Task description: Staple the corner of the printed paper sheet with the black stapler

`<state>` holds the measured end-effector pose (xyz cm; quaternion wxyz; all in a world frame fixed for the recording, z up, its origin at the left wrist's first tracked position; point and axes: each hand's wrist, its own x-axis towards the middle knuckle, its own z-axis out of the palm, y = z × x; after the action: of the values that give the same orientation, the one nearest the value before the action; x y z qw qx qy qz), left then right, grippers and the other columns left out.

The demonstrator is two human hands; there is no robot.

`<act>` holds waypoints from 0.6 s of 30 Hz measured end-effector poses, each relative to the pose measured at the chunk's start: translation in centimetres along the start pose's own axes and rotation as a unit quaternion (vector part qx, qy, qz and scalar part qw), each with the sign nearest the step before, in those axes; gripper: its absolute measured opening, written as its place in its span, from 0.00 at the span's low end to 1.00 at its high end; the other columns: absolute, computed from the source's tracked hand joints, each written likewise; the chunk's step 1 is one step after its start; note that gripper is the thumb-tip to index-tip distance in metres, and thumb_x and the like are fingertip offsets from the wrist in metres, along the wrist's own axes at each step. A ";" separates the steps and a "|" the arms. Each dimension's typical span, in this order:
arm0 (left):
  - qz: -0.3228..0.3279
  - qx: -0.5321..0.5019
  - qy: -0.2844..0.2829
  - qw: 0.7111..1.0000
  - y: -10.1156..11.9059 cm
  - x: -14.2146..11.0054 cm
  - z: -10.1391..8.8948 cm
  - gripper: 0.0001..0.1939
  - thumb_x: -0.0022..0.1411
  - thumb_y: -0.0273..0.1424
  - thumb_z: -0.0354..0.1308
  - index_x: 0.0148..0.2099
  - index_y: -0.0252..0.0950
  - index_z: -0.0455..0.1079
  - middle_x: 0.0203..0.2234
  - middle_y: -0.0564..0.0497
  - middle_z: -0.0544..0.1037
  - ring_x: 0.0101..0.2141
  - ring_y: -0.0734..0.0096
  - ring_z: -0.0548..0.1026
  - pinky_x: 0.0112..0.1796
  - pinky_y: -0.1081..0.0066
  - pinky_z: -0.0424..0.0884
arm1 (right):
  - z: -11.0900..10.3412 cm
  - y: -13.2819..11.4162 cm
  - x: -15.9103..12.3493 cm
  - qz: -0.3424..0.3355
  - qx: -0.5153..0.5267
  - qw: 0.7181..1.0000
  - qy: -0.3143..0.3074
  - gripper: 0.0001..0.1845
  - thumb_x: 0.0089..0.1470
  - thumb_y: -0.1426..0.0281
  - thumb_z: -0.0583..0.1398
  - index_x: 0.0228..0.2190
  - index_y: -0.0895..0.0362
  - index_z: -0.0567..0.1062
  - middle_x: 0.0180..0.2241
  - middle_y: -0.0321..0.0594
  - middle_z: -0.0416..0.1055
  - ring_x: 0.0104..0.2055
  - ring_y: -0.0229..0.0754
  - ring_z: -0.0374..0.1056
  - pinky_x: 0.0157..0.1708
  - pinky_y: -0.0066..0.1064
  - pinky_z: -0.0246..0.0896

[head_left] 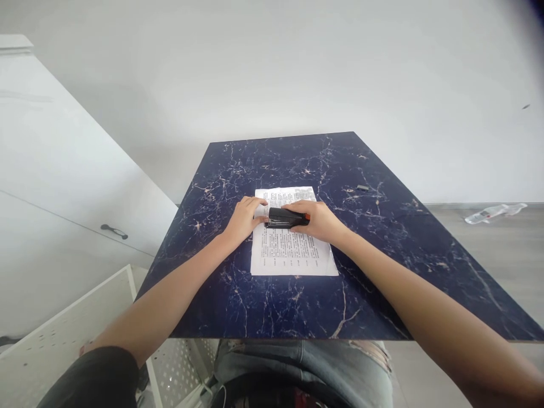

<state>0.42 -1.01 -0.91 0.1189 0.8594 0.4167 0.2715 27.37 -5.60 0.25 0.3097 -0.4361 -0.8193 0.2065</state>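
Observation:
Printed paper [293, 255] lies flat on a dark blue marble-patterned table [255, 311]. My right hand [318, 218] is wrapped round the rear of a black stapler [283, 217], which lies across the paper with its front end to the left. A bit of red shows at the stapler's back, beside my fingers. At the paper's left edge rests my left hand [245, 218], thumb and fingers apart, with the thumb close to the stapler's front. Whether that thumb touches the stapler I cannot tell.
A small grey strip [362, 187] lies at the table's right side. White cabinet doors [85, 187] with a dark handle [114, 231] stand at the left, above a white perforated basket [102, 306]. Clear plastic [495, 213] lies on the floor at the right.

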 end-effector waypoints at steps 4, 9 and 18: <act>0.008 0.020 0.001 1.000 0.5 0.2 0.5 0.14 0.63 0.24 0.68 0.50 0.39 0.73 0.49 0.47 0.80 0.52 0.52 0.72 0.52 0.54 0.68 | 0.0 0.1 0.2 -0.001 -0.004 1.000 -0.002 0.29 0.50 0.72 0.70 0.55 0.44 0.80 0.52 0.37 0.79 0.52 0.50 0.76 0.54 0.46 0.71; -0.020 -0.021 0.028 0.999 0.1 0.4 0.2 0.17 0.59 0.24 0.71 0.48 0.39 0.73 0.46 0.48 0.80 0.48 0.56 0.74 0.51 0.57 0.70 | 0.1 -0.6 0.2 0.020 -0.031 0.999 -0.013 0.28 0.51 0.70 0.71 0.54 0.45 0.79 0.50 0.37 0.81 0.49 0.50 0.77 0.51 0.44 0.71; -0.090 0.062 0.089 0.990 -1.9 -0.1 -0.4 0.09 0.71 0.32 0.57 0.50 0.38 0.73 0.48 0.43 0.79 0.51 0.51 0.74 0.56 0.52 0.68 | 0.8 -2.0 0.7 0.060 -0.122 0.990 -0.042 0.26 0.60 0.64 0.66 0.58 0.51 0.72 0.42 0.42 0.81 0.40 0.48 0.75 0.38 0.36 0.67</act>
<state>-1.07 0.13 -1.44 0.0514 0.7965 0.5174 0.3086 25.31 -6.16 1.13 0.2064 -0.5097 -0.8232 0.1411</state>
